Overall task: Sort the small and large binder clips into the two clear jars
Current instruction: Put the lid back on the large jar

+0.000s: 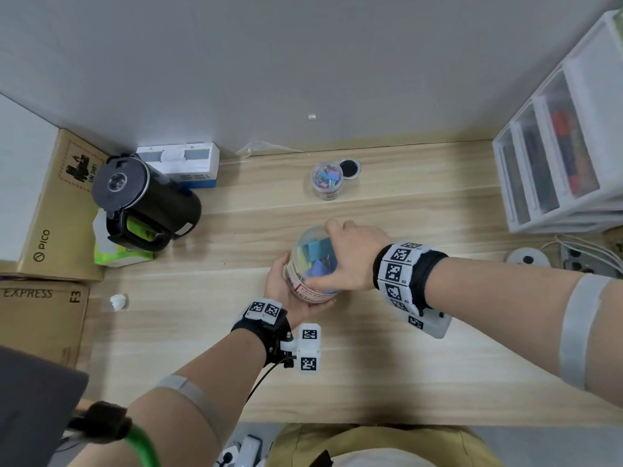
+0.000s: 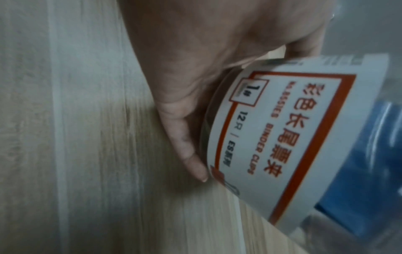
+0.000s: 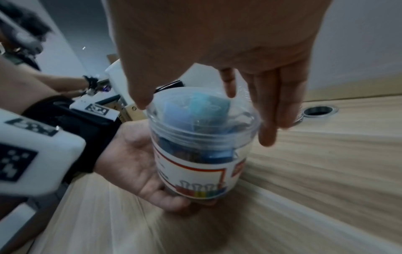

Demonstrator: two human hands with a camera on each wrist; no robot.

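Note:
A large clear jar point(image 1: 312, 264) with a white and red label point(image 2: 272, 137) holds big blue and teal binder clips point(image 3: 195, 110). It stands tilted just above the wooden desk point(image 1: 404, 365). My left hand point(image 1: 286, 291) grips its base from below and the left. My right hand point(image 1: 340, 256) is clasped over the clear lid point(image 3: 202, 123), thumb point(image 3: 141, 99) on one side, fingers point(image 3: 269, 106) on the other. A small clear jar point(image 1: 326, 179) of small coloured clips stands open further back, its round lid point(image 1: 349, 168) lying beside it.
A black kettle point(image 1: 141, 197) and cardboard boxes point(image 1: 57, 210) fill the left side. A white drawer unit point(image 1: 559, 146) stands at the right, with cables and a power strip point(image 1: 580, 261) below it. A crumpled paper scrap point(image 1: 118, 301) lies at the left.

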